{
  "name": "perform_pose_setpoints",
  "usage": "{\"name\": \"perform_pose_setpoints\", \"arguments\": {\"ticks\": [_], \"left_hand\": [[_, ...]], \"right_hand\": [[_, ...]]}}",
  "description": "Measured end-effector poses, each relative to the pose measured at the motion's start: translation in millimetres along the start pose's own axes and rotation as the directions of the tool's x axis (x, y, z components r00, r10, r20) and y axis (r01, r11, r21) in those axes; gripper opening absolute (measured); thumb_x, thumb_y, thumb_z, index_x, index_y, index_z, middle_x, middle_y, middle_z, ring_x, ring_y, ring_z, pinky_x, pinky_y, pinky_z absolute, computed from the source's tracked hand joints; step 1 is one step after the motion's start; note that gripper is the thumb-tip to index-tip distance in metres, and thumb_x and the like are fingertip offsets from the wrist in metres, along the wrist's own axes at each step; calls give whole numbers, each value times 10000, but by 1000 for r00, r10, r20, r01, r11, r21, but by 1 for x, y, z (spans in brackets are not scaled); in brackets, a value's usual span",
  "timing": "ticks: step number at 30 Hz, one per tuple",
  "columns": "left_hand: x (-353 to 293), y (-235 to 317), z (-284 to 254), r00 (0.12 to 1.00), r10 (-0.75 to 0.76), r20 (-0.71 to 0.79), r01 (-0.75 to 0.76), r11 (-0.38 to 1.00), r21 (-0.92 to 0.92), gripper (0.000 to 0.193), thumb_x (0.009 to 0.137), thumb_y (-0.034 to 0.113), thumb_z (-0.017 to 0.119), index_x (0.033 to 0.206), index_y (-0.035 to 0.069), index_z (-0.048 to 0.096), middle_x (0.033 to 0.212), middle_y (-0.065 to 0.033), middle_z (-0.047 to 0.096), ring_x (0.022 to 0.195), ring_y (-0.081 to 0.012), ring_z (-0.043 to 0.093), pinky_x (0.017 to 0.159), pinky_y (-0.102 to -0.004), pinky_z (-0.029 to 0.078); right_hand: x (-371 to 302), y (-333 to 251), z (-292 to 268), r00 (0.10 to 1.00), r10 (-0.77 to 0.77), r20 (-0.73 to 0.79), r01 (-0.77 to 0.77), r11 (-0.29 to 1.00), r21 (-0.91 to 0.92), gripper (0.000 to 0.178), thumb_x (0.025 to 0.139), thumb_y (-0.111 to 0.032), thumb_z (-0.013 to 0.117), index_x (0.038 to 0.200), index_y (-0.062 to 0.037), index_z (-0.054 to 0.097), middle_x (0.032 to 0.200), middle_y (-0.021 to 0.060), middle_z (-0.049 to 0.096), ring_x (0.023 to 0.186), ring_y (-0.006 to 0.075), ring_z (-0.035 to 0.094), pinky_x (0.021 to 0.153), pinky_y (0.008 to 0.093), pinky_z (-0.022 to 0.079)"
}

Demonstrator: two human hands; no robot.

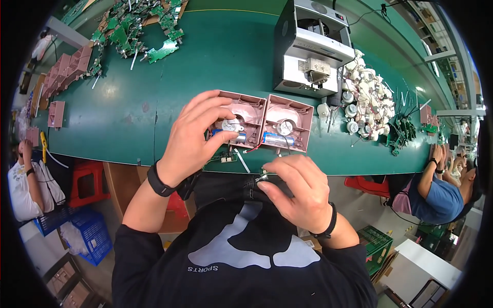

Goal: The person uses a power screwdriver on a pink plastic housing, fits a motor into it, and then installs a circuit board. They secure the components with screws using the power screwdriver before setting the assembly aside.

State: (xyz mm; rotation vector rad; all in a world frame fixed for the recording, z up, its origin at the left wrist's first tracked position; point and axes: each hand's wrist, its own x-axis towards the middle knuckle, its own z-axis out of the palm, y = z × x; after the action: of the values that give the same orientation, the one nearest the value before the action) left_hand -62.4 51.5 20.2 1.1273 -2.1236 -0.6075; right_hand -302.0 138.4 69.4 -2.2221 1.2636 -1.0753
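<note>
Two pink plastic housings lie side by side near the table's front edge. In the left housing (255, 134), a white round motor (231, 125) sits by a blue battery cell (240, 137); the thumb and forefinger of my left hand (195, 134) close around the motor. The right housing (305, 123) holds another round motor (285, 127) and a blue cell (277, 139). Just off the edge, my right hand (303, 190) pinches a small metal part (262, 177). A green circuit board (225, 159) and a white strip (242, 161) lie between my hands.
A silver-and-black machine (321, 46) stands beyond the housings. Piled white motors (367, 97) are right of it, and tangled green circuit boards (131, 31) lie far left. Pink housings (67, 72) line the left side. Co-workers sit at both ends.
</note>
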Motion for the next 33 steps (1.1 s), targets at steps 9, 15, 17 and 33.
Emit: {"name": "perform_pose_setpoints", "arguments": {"ticks": [9, 15, 17, 33], "left_hand": [[3, 0, 11, 999, 3, 53, -5, 999, 44, 301, 767, 94, 857, 1034, 52, 724, 1250, -79, 723, 1344, -335, 578, 1090, -455, 457], [5, 0, 24, 999, -44, 11, 43, 994, 104, 305, 773, 124, 848, 1031, 74, 694, 1109, -66, 721, 1228, -298, 608, 1021, -467, 465], [6, 6, 21, 998, -69, 5, 68, 993, 93, 320, 767, 115, 849, 1039, 75, 685, 1087, -65, 720, 1206, -291, 613, 1003, -466, 468], [24, -33, -10, 989, -150, -1, 149, 988, -48, 666, 781, 298, 877, 1363, 83, 635, 1329, -140, 658, 1273, -347, 589, 1080, -447, 477]], "right_hand": [[-20, 13, -12, 993, 113, -12, -114, 992, -52, 312, 754, -7, 860, 1023, 6, 704, 964, 139, 729, 857, 315, 705, 757, 390, 567], [-15, 26, -34, 994, 92, -55, -99, 985, -140, 284, 771, 26, 831, 1024, 11, 703, 970, 139, 729, 860, 310, 707, 762, 378, 568], [-4, 41, -47, 989, 72, -130, -99, 970, -222, 258, 808, 17, 809, 1044, 16, 703, 955, 131, 730, 859, 266, 709, 768, 355, 564], [167, 299, -118, 812, 583, -17, -582, 807, -100, 517, 1045, -419, 618, 1249, 49, 698, 1137, 141, 773, 1061, 236, 691, 946, 347, 514]]}}
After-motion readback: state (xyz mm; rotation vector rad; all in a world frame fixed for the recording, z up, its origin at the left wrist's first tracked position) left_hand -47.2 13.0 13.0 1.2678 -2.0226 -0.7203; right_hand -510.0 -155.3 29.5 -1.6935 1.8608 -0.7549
